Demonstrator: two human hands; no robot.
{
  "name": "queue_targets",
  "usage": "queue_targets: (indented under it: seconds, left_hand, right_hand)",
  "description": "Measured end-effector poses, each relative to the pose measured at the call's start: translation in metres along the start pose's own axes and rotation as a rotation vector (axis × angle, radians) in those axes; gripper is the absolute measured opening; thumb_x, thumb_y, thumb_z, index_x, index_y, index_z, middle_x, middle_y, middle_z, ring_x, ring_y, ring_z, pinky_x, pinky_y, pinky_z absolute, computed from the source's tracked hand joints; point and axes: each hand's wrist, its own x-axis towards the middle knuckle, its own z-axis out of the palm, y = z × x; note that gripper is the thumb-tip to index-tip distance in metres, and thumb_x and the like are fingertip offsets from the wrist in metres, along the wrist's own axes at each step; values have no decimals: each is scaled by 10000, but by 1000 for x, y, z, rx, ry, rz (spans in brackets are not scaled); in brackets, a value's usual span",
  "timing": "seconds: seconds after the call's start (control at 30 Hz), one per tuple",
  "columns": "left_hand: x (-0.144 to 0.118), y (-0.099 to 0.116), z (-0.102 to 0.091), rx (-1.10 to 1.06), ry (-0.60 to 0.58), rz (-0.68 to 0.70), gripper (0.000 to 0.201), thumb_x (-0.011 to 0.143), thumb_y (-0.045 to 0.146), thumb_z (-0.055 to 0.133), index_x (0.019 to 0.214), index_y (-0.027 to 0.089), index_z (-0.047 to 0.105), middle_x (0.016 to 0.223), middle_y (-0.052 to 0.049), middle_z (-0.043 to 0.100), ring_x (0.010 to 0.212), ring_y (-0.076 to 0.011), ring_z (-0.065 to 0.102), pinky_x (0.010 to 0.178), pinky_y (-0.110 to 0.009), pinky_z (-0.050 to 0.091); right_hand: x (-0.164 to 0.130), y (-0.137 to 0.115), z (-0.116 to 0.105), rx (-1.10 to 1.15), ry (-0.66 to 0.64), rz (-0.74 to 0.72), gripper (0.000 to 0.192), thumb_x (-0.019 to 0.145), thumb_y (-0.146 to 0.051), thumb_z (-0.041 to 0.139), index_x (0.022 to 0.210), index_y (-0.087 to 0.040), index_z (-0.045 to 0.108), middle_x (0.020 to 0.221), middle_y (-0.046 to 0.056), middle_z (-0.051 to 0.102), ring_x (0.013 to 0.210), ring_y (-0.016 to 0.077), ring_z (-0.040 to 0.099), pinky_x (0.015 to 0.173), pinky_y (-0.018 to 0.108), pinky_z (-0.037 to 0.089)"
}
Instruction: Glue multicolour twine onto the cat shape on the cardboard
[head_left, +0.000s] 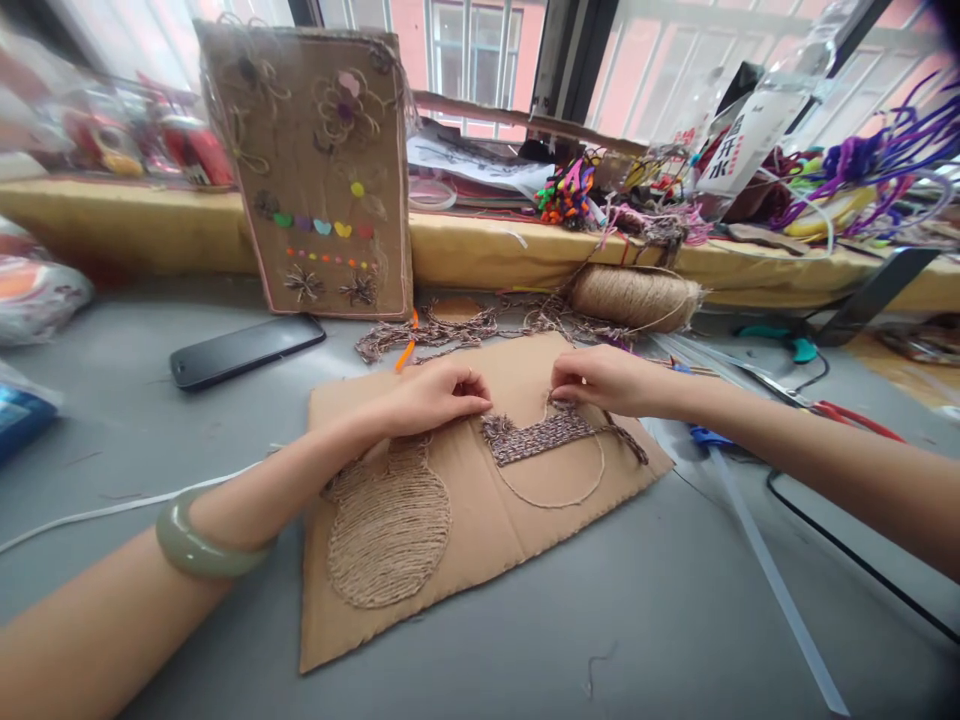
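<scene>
A brown cardboard sheet (480, 520) lies flat on the grey table. A round patch of coiled jute twine (390, 525) is glued on its left part. To the right, a band of braided mixed-colour cord (544, 435) fills the upper part of a twine outline loop (559, 497). My left hand (435, 395) pinches the left end of that cord band. At the band's upper right end, my right hand (604, 380) presses the cord with closed fingertips. A green bangle (199, 545) sits on my left wrist.
A black phone (246, 350) lies left of the cardboard. A decorated cardboard panel (315, 170) leans on the yellow sill. A jute twine spool (634, 297), loose braided cord (442, 330), scissors with red handles (847, 415), white strips (772, 585) and a black cable (855, 560) lie around.
</scene>
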Motion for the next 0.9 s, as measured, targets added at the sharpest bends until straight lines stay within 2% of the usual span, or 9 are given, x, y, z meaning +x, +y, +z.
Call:
queue_targets:
  seconds: [0.17,0.3,0.4,0.57,0.63,0.83,0.9]
  left_hand:
    - [-1,0,0,-1,3,-27,205,809,336,564,845,169,677,840,-34,697,786,-172,609,689,-263,421]
    - [-1,0,0,-7,-2,-25,220,820,348,552,858,166,670,864,-39,692,813,-179,601,722,-275,417]
    - [-2,1,-2,-27,-31,-15,235,834,352,529,870,161,662,884,-42,685,830,-174,591,739,-274,419]
    - [-9,3,-13,-79,-157,-24,279,853,347,484,898,137,662,857,-49,671,773,-151,576,692,-261,425]
    - [-13,4,-18,-95,-217,-35,292,855,351,479,918,132,661,838,-48,669,739,-139,571,666,-255,426]
    - [-25,7,-24,-67,-341,-23,349,663,291,714,976,147,658,845,-32,667,745,-136,577,632,-227,441]
    - [-25,8,-26,-20,-327,-22,223,684,259,680,873,141,673,784,-24,670,713,-131,587,619,-225,444]
  right_hand:
    - [-15,18,-6,-82,94,129,187,900,-319,516,943,-157,599,933,30,623,847,151,594,768,364,498]
    - [-28,21,3,-100,119,172,237,904,-313,511,1080,-166,572,1082,63,603,959,182,588,826,404,496]
    - [-31,20,12,-102,106,159,263,903,-312,514,1122,-174,560,1137,73,593,984,186,587,838,407,497]
    - [-41,12,15,-128,106,137,214,921,-255,458,1054,-168,602,993,55,651,875,168,619,753,352,503]
    - [-49,5,18,-140,114,105,248,913,-207,413,1023,-176,633,967,66,668,853,184,631,716,328,492]
    - [-66,-10,33,-202,205,45,293,883,-183,397,1019,-136,652,1080,142,657,895,234,633,701,338,488]
    - [-68,-10,34,-225,248,36,285,871,-158,411,1028,-144,649,1068,128,664,893,223,632,702,327,489]
